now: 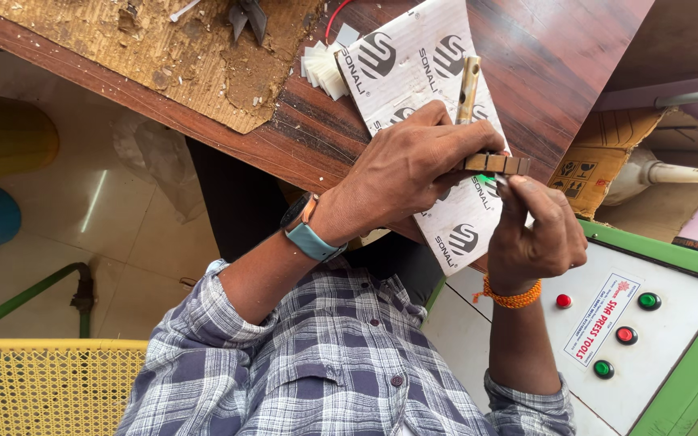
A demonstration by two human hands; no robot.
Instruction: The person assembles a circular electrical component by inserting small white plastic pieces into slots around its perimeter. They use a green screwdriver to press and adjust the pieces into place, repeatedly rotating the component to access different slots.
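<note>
Brass hinge (pixel 496 164), stiff and probably light, pinched in left hand (pixel 414 165) fingers; right hand (pixel 536 234) fingertips grip its near edge.

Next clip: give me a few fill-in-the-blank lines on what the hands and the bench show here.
1. The left hand presses a small brown block onto a printed white ____.
2. The left wrist wears a watch with a ____ strap.
3. The right hand has an ____ thread band at its wrist.
4. The white panel with the green frame carries two red and two ____ buttons.

Missing words: sheet; blue; orange; green
</note>
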